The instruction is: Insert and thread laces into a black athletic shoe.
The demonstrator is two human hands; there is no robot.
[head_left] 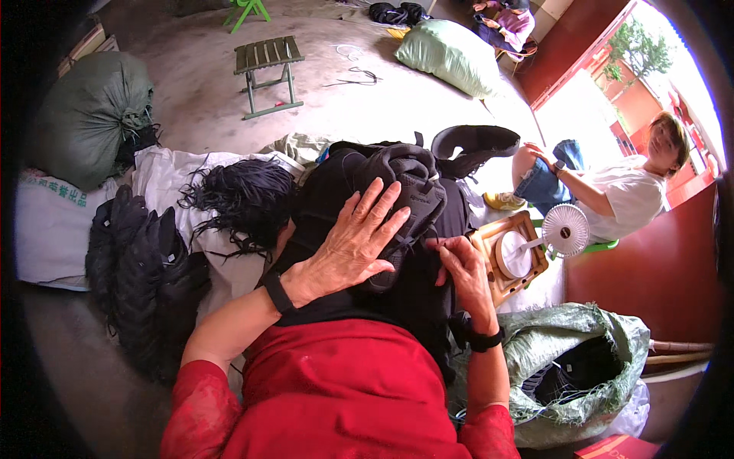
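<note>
A black shoe (424, 200) lies on my lap, on dark cloth or trousers. My left hand (353, 243) rests over its near left part with the fingers stretched out and slightly apart. Just right of the shoe, my right hand (463, 274) has its thumb and fingers pinched together. What sits in that pinch is too dark and small to make out. Beyond, a second black shoe piece (475, 147) with an open collar lies at the far right of my lap. A bundle of black laces (243, 200) spreads over pale cloth on my left.
Stacked black shoe pieces (141, 268) lie at the left, near a stuffed green sack (95, 115). At my right are a wooden stool (489, 237) with a white fan (566, 229), and an open woven sack (612, 329). A person (623, 191) sits beyond; a folding stool (269, 53) stands ahead.
</note>
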